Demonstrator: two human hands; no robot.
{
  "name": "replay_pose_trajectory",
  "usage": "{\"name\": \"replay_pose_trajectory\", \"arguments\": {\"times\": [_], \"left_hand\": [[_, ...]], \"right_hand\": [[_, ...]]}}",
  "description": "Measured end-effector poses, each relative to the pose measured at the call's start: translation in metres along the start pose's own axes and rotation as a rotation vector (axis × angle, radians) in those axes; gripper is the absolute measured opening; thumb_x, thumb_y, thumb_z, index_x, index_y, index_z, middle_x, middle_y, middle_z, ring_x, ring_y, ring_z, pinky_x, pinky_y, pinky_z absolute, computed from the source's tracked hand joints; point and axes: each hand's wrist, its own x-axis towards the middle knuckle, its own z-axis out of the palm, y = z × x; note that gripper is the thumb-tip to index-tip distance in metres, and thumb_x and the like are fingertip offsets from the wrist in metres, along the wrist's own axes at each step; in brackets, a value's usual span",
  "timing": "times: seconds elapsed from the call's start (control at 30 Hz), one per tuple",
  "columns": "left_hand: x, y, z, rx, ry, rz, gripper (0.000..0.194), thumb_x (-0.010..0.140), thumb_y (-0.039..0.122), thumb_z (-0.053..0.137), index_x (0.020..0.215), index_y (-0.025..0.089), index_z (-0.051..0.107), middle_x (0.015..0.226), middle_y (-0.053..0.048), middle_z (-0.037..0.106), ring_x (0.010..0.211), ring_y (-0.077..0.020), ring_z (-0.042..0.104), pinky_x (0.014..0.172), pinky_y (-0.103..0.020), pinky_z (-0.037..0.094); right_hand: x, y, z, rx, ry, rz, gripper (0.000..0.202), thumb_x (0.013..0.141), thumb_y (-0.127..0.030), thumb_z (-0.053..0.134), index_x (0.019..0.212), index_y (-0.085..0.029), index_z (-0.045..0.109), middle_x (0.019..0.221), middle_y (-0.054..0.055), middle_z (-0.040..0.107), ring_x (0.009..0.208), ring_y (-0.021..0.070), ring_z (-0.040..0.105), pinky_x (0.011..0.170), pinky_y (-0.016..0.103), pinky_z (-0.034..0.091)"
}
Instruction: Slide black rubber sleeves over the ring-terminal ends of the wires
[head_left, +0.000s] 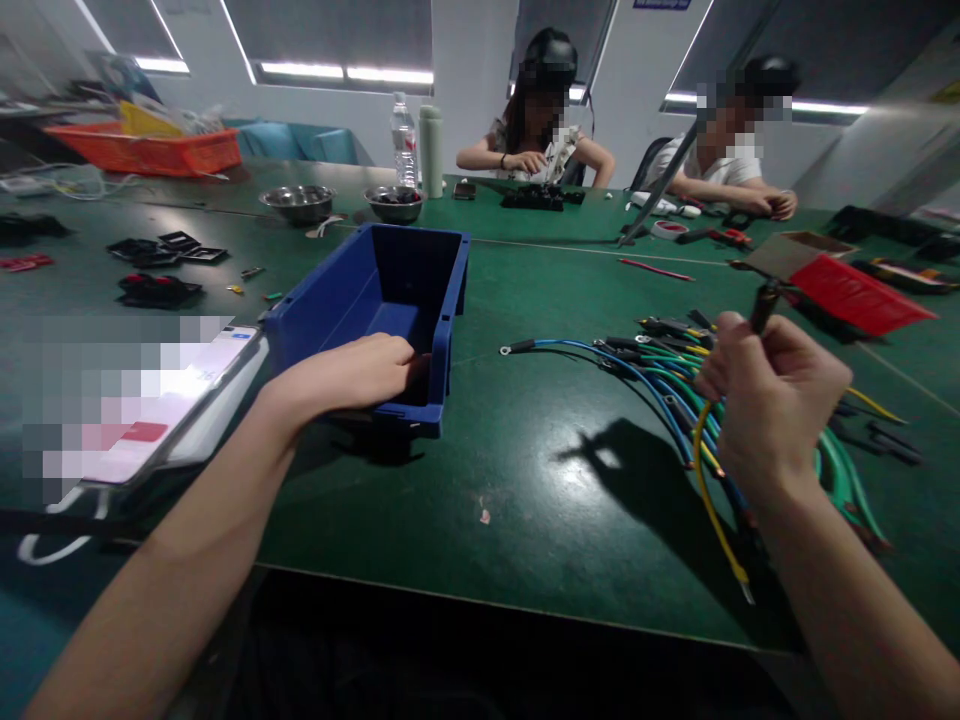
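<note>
Evidently, with the clock face centred on your view, your left hand (375, 365) is inside the blue bin (420, 245) between 9 and 10 o'clock, its fingers curled; the fingertips are hidden, so whether they grip anything cannot be told. Your right hand (776, 410), towards 4 o'clock, is closed, pinching what appears to be the dark end of the yellow cable (709, 485), whose length hangs below your fist towards 5 o'clock. Principal risk: that loose length sits against the cable bundle (660, 375) at 3 o'clock, so a sharp lift could snag it and drag other leads along. A blue cable (559, 342) reaches from the bundle to near the centre, where your sleeveless forearm might sweep its ring terminal (505, 350) aside. Pressing on the bin's wall could, in my judgement, shift or tip it. Your left forearm also passes near the phone (191, 400) at 9 o'clock and its white cord (64, 555) at 8; a careless withdrawal could pull either across the surface (420, 530).
</note>
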Motion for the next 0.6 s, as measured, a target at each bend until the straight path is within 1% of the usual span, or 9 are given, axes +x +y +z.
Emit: {"name": "replay_pose_trajectory", "arguments": {"times": [0.13, 0.23, 0.27, 0.33, 0.4, 0.43, 0.5, 0.6], "left_hand": [[-0.001, -0.002, 0.002, 0.006, 0.020, -0.016, 0.035, 0.093, 0.033, 0.038, 0.082, 0.016, 0.066, 0.085, -0.010, 0.072, 0.076, -0.0206, 0.065, 0.069, -0.029, 0.050], [-0.003, -0.002, 0.003, -0.004, 0.022, -0.033, 0.034, 0.092, 0.033, 0.040, 0.085, 0.016, 0.068, 0.089, -0.011, 0.073, 0.076, -0.0210, 0.066, 0.068, -0.029, 0.050], [-0.003, -0.001, 0.002, -0.008, 0.020, -0.037, 0.034, 0.092, 0.032, 0.040, 0.086, 0.016, 0.068, 0.089, -0.011, 0.073, 0.076, -0.0208, 0.066, 0.067, -0.029, 0.050], [-0.003, -0.001, 0.002, -0.017, 0.010, -0.044, 0.034, 0.093, 0.031, 0.039, 0.087, 0.015, 0.068, 0.090, -0.011, 0.073, 0.076, -0.0203, 0.067, 0.066, -0.028, 0.049], [-0.002, 0.000, 0.002, -0.021, -0.001, -0.053, 0.034, 0.093, 0.031, 0.038, 0.085, 0.015, 0.068, 0.089, -0.011, 0.073, 0.074, -0.0199, 0.066, 0.064, -0.028, 0.048], [-0.002, 0.000, 0.002, -0.022, -0.006, -0.056, 0.034, 0.093, 0.031, 0.039, 0.084, 0.016, 0.067, 0.088, -0.010, 0.073, 0.073, -0.0196, 0.066, 0.063, -0.027, 0.047], [-0.002, 0.000, 0.003, -0.021, -0.014, -0.058, 0.032, 0.093, 0.029, 0.039, 0.082, 0.016, 0.066, 0.086, -0.010, 0.073, 0.072, -0.0189, 0.065, 0.062, -0.027, 0.046], [-0.002, 0.000, 0.003, -0.016, -0.020, -0.054, 0.031, 0.093, 0.028, 0.039, 0.081, 0.016, 0.065, 0.085, -0.009, 0.073, 0.071, -0.0178, 0.065, 0.062, -0.026, 0.045]], "right_hand": [[0.024, 0.010, -0.023, 0.151, 0.089, 0.214, 0.043, 0.079, -0.033, 0.075, 0.055, -0.020, 0.042, 0.045, -0.005, 0.030, 0.036, 0.0046, 0.032, 0.036, 0.028, 0.024], [0.046, 0.017, -0.043, 0.184, 0.177, 0.295, 0.051, 0.076, -0.032, 0.076, 0.047, -0.019, 0.037, 0.039, -0.004, 0.027, 0.032, 0.0041, 0.032, 0.037, 0.031, 0.020], [0.054, 0.019, -0.049, 0.182, 0.231, 0.301, 0.051, 0.077, -0.031, 0.074, 0.046, -0.018, 0.036, 0.037, -0.004, 0.028, 0.031, 0.0038, 0.032, 0.037, 0.032, 0.020], [0.068, 0.023, -0.059, 0.128, 0.389, 0.328, 0.046, 0.081, -0.023, 0.068, 0.047, -0.018, 0.038, 0.037, -0.004, 0.034, 0.031, 0.0041, 0.037, 0.040, 0.034, 0.023], [0.077, 0.027, -0.066, 0.020, 0.545, 0.359, 0.039, 0.087, -0.016, 0.055, 0.050, -0.017, 0.042, 0.040, -0.003, 0.041, 0.033, 0.0052, 0.043, 0.043, 0.035, 0.028], [0.080, 0.030, -0.067, -0.044, 0.593, 0.360, 0.038, 0.089, -0.013, 0.048, 0.051, -0.017, 0.043, 0.041, -0.003, 0.043, 0.034, 0.0053, 0.045, 0.043, 0.035, 0.030], [0.080, 0.037, -0.068, -0.143, 0.598, 0.327, 0.037, 0.091, -0.013, 0.042, 0.055, -0.017, 0.045, 0.043, -0.003, 0.045, 0.034, 0.0050, 0.044, 0.043, 0.034, 0.032], [0.077, 0.052, -0.065, -0.220, 0.575, 0.237, 0.033, 0.091, -0.021, 0.047, 0.059, -0.017, 0.049, 0.044, -0.003, 0.044, 0.032, 0.0032, 0.038, 0.041, 0.032, 0.030]]}}
